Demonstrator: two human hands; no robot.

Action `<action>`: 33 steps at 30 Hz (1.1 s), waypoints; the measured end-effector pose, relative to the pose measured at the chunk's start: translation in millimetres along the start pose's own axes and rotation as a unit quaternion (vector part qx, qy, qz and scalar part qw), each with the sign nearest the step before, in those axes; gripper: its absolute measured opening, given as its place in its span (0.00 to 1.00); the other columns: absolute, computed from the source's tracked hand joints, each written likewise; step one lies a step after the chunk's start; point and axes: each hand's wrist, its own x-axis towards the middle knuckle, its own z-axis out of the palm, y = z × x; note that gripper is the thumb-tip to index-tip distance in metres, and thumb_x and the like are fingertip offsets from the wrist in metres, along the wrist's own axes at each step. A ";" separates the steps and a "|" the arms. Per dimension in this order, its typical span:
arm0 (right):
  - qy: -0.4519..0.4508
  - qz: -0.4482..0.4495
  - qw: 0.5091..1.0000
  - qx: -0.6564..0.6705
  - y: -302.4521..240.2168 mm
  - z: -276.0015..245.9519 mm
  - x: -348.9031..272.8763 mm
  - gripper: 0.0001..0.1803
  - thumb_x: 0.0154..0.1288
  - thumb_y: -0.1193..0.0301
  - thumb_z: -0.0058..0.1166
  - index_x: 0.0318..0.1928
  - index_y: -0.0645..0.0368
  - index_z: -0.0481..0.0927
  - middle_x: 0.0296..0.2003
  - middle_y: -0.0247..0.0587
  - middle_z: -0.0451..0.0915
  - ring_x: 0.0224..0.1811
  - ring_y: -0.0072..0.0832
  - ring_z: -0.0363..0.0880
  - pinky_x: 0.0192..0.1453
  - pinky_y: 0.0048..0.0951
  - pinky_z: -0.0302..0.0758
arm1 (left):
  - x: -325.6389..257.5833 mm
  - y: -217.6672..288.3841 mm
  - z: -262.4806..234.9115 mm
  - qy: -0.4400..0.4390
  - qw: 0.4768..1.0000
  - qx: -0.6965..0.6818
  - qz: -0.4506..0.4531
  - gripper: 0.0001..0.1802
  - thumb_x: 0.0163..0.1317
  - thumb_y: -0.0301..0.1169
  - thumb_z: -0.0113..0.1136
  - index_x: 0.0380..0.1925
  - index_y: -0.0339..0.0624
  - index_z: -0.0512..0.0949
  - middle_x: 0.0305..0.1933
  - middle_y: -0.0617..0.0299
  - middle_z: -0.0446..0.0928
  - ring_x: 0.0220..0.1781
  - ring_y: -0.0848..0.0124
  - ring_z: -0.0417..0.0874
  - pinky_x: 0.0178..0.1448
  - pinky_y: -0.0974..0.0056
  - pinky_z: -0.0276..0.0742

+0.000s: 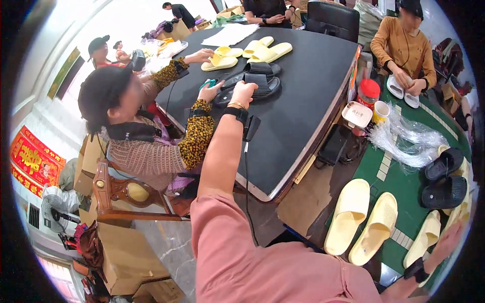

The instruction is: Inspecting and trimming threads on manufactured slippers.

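My left arm stretches over the dark table, and my left hand (243, 94) is closed at the edge of a black slipper (261, 87) with a ribbed strap. Another black slipper (263, 68) lies just beyond it. At the lower right rim, my right hand (449, 238) is smeared, so its fingers cannot be made out. It is nearest to a pale yellow slipper (423, 240) on the green table. Beside that lie a pair of pale yellow slippers, the left one (348, 214) and the right one (375, 230), and a black slipper (444, 193).
A co-worker (136, 121) at the left reaches toward yellow slippers (222, 61), with green-handled scissors (209, 83) at one hand. Another person (406, 45) handles white slippers (396, 87). Clear plastic ties (404, 139), a red-lidded jar (369, 91) and a yellow cup (380, 112) crowd the green table.
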 end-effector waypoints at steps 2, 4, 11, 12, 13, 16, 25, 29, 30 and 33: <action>-0.078 0.151 0.965 0.198 -24.3 18.5 -15.9 0.14 0.74 0.70 0.44 0.53 0.65 0.74 0.51 0.46 0.74 0.52 0.34 0.73 0.57 0.31 0.69 | 18.7 -9.9 4.6 0.003 0.999 0.039 0.000 0.14 0.54 0.32 0.64 0.40 0.40 0.77 0.40 0.63 0.74 0.43 0.72 0.74 0.42 0.61 0.73; -0.204 0.193 0.930 0.237 -60.9 29.3 -37.8 0.11 0.73 0.71 0.44 0.48 0.63 0.76 0.44 0.38 0.74 0.45 0.24 0.72 0.51 0.24 0.68 | 38.5 -17.3 7.1 0.032 0.991 0.123 0.036 0.15 0.53 0.31 0.65 0.39 0.38 0.77 0.36 0.62 0.74 0.38 0.70 0.75 0.40 0.61 0.73; -0.464 0.206 0.797 0.328 -162.7 46.3 -86.1 0.05 0.68 0.76 0.45 0.38 0.63 0.74 0.29 0.32 0.72 0.33 0.20 0.69 0.40 0.22 0.67 | 49.1 -27.1 4.5 0.102 0.929 0.349 0.065 0.31 0.48 0.36 0.60 0.53 0.32 0.74 0.59 0.38 0.74 0.65 0.46 0.71 0.67 0.55 0.68; -0.434 0.184 0.813 0.341 -167.0 47.6 -86.6 0.05 0.68 0.76 0.45 0.37 0.63 0.74 0.28 0.33 0.72 0.33 0.21 0.69 0.39 0.23 0.68 | 45.7 -28.6 3.0 0.111 0.927 0.350 0.080 0.29 0.46 0.37 0.63 0.49 0.32 0.77 0.54 0.41 0.78 0.60 0.49 0.76 0.63 0.56 0.71; -0.403 0.161 0.824 0.363 -169.2 48.2 -86.5 0.05 0.68 0.75 0.46 0.36 0.63 0.74 0.28 0.33 0.72 0.32 0.21 0.70 0.39 0.23 0.68 | 42.2 -30.1 2.2 0.132 0.923 0.346 0.106 0.27 0.45 0.39 0.66 0.44 0.33 0.80 0.48 0.44 0.82 0.55 0.51 0.81 0.59 0.56 0.75; -0.415 0.162 0.832 0.331 -168.8 47.3 -84.5 0.06 0.68 0.75 0.46 0.34 0.65 0.74 0.26 0.35 0.72 0.30 0.21 0.70 0.36 0.24 0.68 | 32.1 -29.9 -0.7 -0.001 0.969 0.240 0.065 0.23 0.39 0.41 0.72 0.31 0.34 0.83 0.31 0.53 0.84 0.37 0.57 0.85 0.46 0.58 0.78; -0.527 0.088 0.815 0.223 -189.3 50.7 -104.5 0.18 0.53 0.69 0.60 0.42 0.68 0.79 0.32 0.55 0.81 0.33 0.44 0.81 0.37 0.37 0.75 | -101.7 -7.3 8.2 -0.198 0.976 0.010 0.093 0.13 0.59 0.35 0.67 0.23 0.44 0.73 0.21 0.70 0.71 0.22 0.80 0.70 0.27 0.73 0.66; -0.497 0.090 0.831 0.234 -208.0 57.8 -101.2 0.27 0.51 0.66 0.63 0.49 0.71 0.74 0.35 0.59 0.81 0.38 0.54 0.80 0.43 0.44 0.76 | -174.8 5.1 5.1 -0.252 0.962 0.008 0.107 0.10 0.63 0.35 0.62 0.37 0.40 0.78 0.35 0.70 0.78 0.32 0.83 0.72 0.35 0.74 0.66; -0.496 0.086 0.837 0.213 -213.9 61.1 -99.5 0.27 0.51 0.64 0.64 0.48 0.70 0.75 0.35 0.60 0.81 0.38 0.55 0.80 0.43 0.44 0.76 | -192.9 5.9 4.0 -0.289 0.950 -0.018 0.119 0.11 0.63 0.34 0.62 0.41 0.39 0.78 0.37 0.70 0.79 0.35 0.83 0.74 0.37 0.74 0.68; -0.483 0.092 0.850 0.191 -228.7 73.2 -96.1 0.27 0.50 0.61 0.66 0.44 0.69 0.76 0.34 0.60 0.81 0.39 0.55 0.80 0.43 0.45 0.76 | -243.6 0.9 12.1 -0.373 0.915 -0.125 0.088 0.16 0.64 0.29 0.59 0.51 0.33 0.75 0.47 0.65 0.80 0.45 0.79 0.78 0.49 0.71 0.74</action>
